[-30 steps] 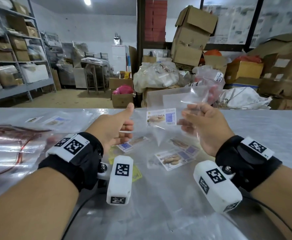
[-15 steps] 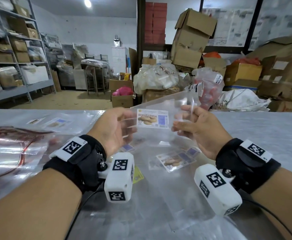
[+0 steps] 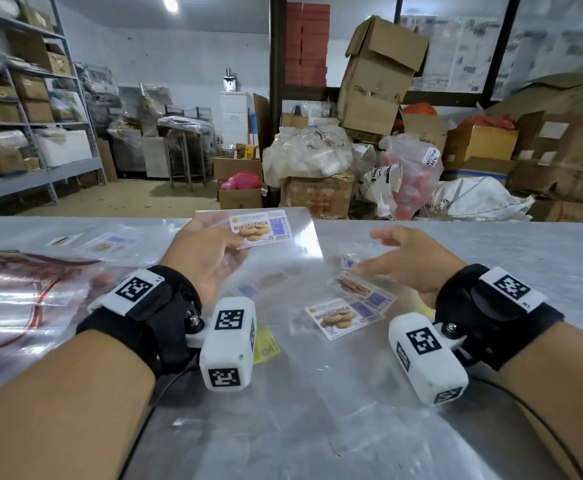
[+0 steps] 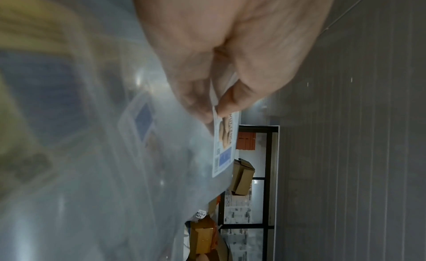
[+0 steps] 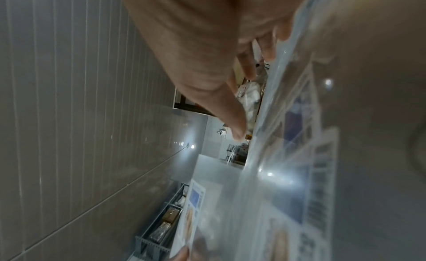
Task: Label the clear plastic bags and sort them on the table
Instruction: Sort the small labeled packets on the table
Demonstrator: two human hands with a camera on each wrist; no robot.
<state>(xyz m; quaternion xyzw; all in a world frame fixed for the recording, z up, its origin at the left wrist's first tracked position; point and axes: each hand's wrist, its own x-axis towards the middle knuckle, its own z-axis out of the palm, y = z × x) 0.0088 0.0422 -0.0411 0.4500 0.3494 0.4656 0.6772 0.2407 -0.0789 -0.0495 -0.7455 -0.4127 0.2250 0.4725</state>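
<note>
The left hand holds a clear bag up off the table, thumb and fingers pinching it at the edge of its label, which reads BISKUT LENGA. In the left wrist view the thumb presses the label's corner against the fingers. The right hand holds nothing, its fingers spread and stretched toward the left, palm low over the table. Just under and beside its fingertips lie 2 more labelled bags, overlapping, flat on the table between the 2 wrists. Beyond the left hand, further left, more labelled bags lie flat.
</note>
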